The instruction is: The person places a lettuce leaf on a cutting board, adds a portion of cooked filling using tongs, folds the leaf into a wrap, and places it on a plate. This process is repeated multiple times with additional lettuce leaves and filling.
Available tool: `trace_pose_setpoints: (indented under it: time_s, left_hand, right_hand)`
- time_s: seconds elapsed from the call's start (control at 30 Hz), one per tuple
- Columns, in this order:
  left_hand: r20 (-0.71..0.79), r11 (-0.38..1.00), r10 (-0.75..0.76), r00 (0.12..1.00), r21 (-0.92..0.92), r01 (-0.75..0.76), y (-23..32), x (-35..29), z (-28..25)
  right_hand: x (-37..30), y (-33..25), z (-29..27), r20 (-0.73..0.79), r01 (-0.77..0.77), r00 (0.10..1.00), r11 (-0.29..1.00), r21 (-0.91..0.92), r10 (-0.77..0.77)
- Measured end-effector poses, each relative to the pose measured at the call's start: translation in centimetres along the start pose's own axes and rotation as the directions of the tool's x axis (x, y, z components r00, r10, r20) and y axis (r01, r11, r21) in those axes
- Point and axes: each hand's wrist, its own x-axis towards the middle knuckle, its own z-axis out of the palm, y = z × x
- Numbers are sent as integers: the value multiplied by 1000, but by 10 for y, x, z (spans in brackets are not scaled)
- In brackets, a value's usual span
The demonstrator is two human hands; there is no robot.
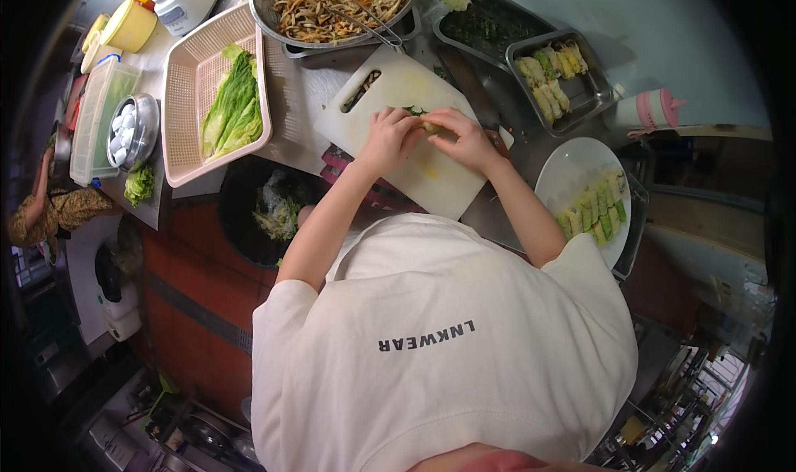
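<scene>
Over the white cutting board, my left hand and my right hand meet with bent fingers. Between them is a small pale food roll, partly covered by the fingertips. Bits of dark green leaf show just beyond it. Both hands are closed on this roll. To the right, a white oval plate bears several green, leaf-wrapped rolls. Farther back, a metal tray holds more pale rolls.
A knife lies along the board's right edge. Behind the board stands a large bowl of shredded filling. At left are a pink basket with lettuce and a metal bowl of white eggs. A dark bin stands below the counter.
</scene>
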Motion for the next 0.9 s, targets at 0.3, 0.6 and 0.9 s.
trace_pose_setpoints:
  time_s: [0.3, 0.6, 0.9]
  left_hand:
    - [-120, 1000, 6, 993, 27, -3, 0, 3, -2]
    - [-1, 998, -58, 998, -11, 58, -5, 8, -3]
    - [-79, 998, -65, 995, 8, 65, -13, 23, -10]
  right_hand:
    - [7, 18, 8, -61, 64, 996, 992, -112, -72]
    - [17, 9, 3, -102, 75, 988, 928, -364, -120]
    - [20, 21, -2, 27, 90, 996, 987, -135, -87]
